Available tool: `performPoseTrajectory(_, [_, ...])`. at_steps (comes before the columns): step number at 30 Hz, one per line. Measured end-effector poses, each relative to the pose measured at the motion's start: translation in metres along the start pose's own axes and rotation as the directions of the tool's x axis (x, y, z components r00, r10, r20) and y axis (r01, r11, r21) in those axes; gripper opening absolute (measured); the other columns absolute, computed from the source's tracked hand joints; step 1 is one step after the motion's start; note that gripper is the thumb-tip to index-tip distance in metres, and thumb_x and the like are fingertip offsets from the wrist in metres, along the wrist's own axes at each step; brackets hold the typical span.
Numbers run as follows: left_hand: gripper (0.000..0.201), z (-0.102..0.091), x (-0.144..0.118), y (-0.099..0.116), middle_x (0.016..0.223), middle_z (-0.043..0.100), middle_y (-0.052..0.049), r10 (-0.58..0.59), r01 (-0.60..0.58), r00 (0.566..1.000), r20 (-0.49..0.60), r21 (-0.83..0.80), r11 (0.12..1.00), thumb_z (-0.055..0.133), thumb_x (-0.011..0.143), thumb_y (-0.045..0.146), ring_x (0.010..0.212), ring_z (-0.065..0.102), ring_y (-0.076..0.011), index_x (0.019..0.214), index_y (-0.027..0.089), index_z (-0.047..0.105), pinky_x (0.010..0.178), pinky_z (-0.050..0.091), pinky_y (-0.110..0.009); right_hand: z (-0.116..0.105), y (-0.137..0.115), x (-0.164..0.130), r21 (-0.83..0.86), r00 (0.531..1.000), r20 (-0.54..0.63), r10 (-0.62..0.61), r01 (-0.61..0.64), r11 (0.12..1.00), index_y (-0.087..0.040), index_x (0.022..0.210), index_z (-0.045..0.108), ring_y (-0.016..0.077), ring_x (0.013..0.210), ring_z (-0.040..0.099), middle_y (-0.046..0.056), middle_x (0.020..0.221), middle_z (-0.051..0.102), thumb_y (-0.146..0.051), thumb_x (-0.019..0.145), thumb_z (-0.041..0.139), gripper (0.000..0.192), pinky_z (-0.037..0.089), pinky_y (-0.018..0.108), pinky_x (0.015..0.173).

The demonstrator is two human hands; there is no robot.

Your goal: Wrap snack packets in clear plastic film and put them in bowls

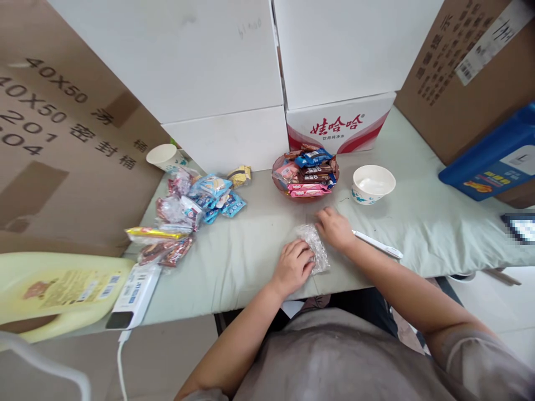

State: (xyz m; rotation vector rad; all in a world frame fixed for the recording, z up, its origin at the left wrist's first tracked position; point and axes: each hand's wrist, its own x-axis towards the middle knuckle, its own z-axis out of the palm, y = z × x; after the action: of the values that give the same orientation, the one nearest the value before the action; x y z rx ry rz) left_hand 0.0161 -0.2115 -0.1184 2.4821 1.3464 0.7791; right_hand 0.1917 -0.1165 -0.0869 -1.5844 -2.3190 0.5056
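Note:
A clear crinkled plastic packet [316, 249] lies on the pale green cloth [242, 262] near the table's front edge. My left hand [293, 266] rests on its near left end with fingers curled over it. My right hand [334, 227] presses on its far right end. Beyond my hands stands a reddish bowl [306, 177] piled with wrapped snack bars. A white pen-like stick [377, 244] lies under my right forearm.
A pile of snack packets [190, 209] lies at the left, with a paper cup [162, 156] behind it. A white paper bowl [373, 184] stands right of the reddish bowl. White and brown cartons [217, 83] wall the back. A yellow jug [54, 289] and a power bank [134, 295] sit front left.

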Motion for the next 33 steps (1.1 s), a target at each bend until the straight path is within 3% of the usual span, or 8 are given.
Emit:
performPoseTrajectory(4, [0.023,0.003,-0.001,-0.002,0.118,0.06,-0.012,-0.04,0.04,0.999,0.02,0.01,0.999,0.059,0.087,0.026,0.12,0.052,-0.0289,0.108,0.019,0.063,0.1,0.044,-0.049,-0.014,0.004,-0.016,-0.067,0.948,-0.108,-0.299,0.293,0.954,-0.014,0.109,0.063,0.027,0.101,0.055,0.015,0.103,0.063,-0.021,0.093,0.047,0.024,0.043,0.041,0.091])
performPoseTrajectory(7, [0.035,0.003,-0.002,-0.004,0.129,0.056,-0.015,-0.069,0.069,0.998,-0.001,0.004,0.998,0.057,0.087,0.027,0.127,0.048,-0.0307,0.119,0.015,0.056,0.103,0.042,-0.051,-0.009,0.007,-0.041,0.045,0.793,0.047,-0.608,0.606,0.794,-0.014,0.121,0.059,0.0262,0.104,0.056,0.014,0.109,0.064,-0.038,0.092,0.055,0.038,0.045,0.042,0.092])
performPoseTrajectory(10, [0.031,0.002,-0.002,-0.004,0.129,0.057,-0.013,-0.07,0.071,0.997,0.007,-0.03,0.997,0.047,0.088,0.016,0.13,0.047,-0.0278,0.118,0.017,0.055,0.104,0.041,-0.05,0.004,0.015,-0.066,0.084,0.752,0.109,-0.65,0.645,0.76,-0.01,0.13,0.052,0.0292,0.119,0.052,0.019,0.125,0.059,-0.048,0.085,0.064,0.06,0.043,0.046,0.099])
performPoseTrajectory(16, [0.026,-0.002,-0.003,-0.002,0.117,0.065,-0.007,-0.02,0.019,1.0,-0.007,-0.108,0.994,0.041,0.091,0.011,0.123,0.052,-0.0234,0.11,0.019,0.057,0.102,0.042,-0.045,0.005,0.019,-0.088,0.092,0.742,0.021,-0.67,0.666,0.74,-0.016,0.105,0.065,0.0228,0.112,0.059,0.011,0.108,0.069,-0.027,0.098,0.046,0.023,0.044,0.041,0.096])
performPoseTrajectory(20, [0.032,-0.001,-0.004,-0.004,0.112,0.067,-0.008,-0.06,0.056,0.998,-0.014,-0.195,0.979,0.038,0.093,0.012,0.112,0.059,-0.0211,0.121,0.02,0.051,0.096,0.047,-0.042,-0.006,0.009,-0.076,0.164,0.82,0.037,-0.571,0.558,0.813,-0.016,0.105,0.064,0.0187,0.087,0.065,0.009,0.094,0.07,-0.031,0.1,0.039,0.03,0.047,0.032,0.079])
performPoseTrajectory(24, [0.048,0.005,-0.008,-0.009,0.119,0.062,-0.012,-0.13,0.115,0.99,-0.063,-0.199,0.973,0.037,0.088,0.008,0.109,0.06,-0.0218,0.135,0.018,0.037,0.094,0.05,-0.042,-0.003,-0.002,-0.048,0.048,0.968,0.078,-0.24,0.237,0.97,-0.018,0.108,0.063,0.0183,0.087,0.066,0.008,0.101,0.071,-0.031,0.1,0.041,0.027,0.045,0.027,0.073])
performPoseTrajectory(28, [0.052,0.006,-0.008,-0.009,0.131,0.05,-0.015,-0.147,0.117,0.983,-0.105,-0.251,0.961,0.036,0.089,0.009,0.11,0.06,-0.0193,0.139,0.02,0.03,0.097,0.05,-0.042,0.008,-0.01,-0.03,-0.096,0.99,0.131,-0.059,0.072,0.993,-0.019,0.107,0.063,0.0207,0.083,0.067,0.009,0.098,0.071,-0.033,0.098,0.044,0.026,0.043,0.028,0.069])
performPoseTrajectory(33, [0.028,0.0,-0.002,-0.002,0.125,0.052,-0.013,-0.08,0.078,0.997,-0.02,-0.085,0.993,0.047,0.093,0.023,0.114,0.054,-0.0244,0.119,0.019,0.056,0.098,0.049,-0.044,0.015,-0.005,-0.027,-0.132,0.994,0.108,-0.032,0.046,0.99,-0.017,0.104,0.063,0.022,0.082,0.064,0.011,0.096,0.068,-0.036,0.097,0.045,0.027,0.044,0.03,0.069])
